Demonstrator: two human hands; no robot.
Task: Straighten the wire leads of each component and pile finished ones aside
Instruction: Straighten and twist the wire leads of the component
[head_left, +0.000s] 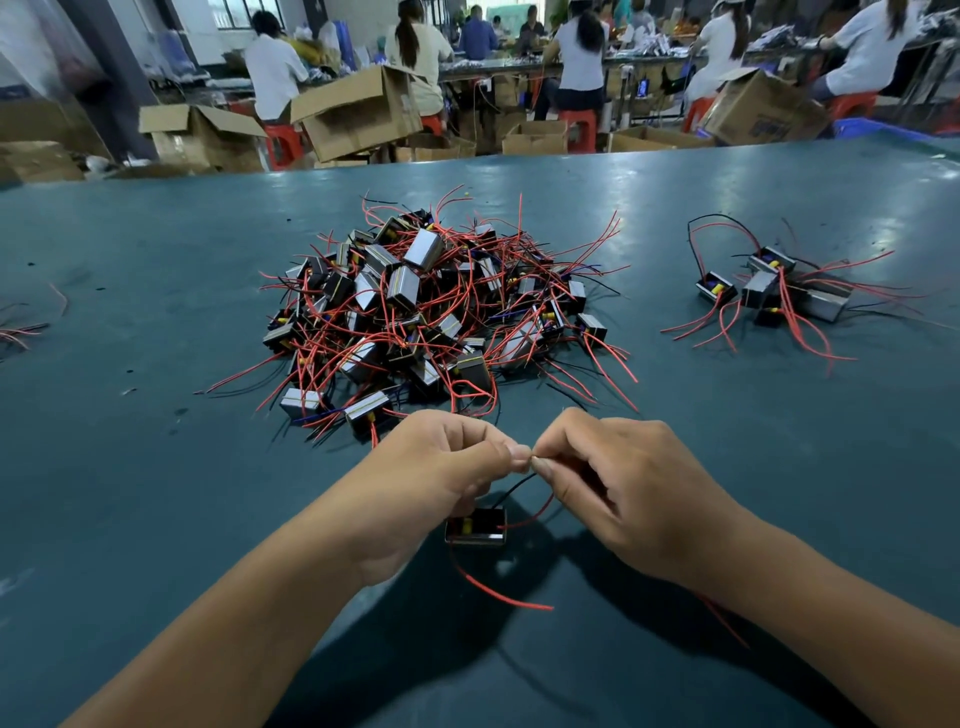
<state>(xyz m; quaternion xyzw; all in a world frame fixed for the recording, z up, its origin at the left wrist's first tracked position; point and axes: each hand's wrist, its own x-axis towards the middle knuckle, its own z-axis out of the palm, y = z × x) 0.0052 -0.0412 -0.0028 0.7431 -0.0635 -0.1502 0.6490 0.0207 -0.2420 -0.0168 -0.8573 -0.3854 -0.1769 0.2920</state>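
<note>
Your left hand (447, 457) and right hand (613, 467) both pinch the black lead (511, 486) tip; its transformer (476, 526) hangs above the surface (156, 467).

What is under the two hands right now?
A single component hangs or rests below the left hand and right hand, black and red leads rising to the pinched fingertips. Its far edge, and whether it touches the table, is covered.

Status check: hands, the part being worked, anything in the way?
Both hands, left and right, pinch one wire tip. Component hangs below. Nothing in the way.
</note>
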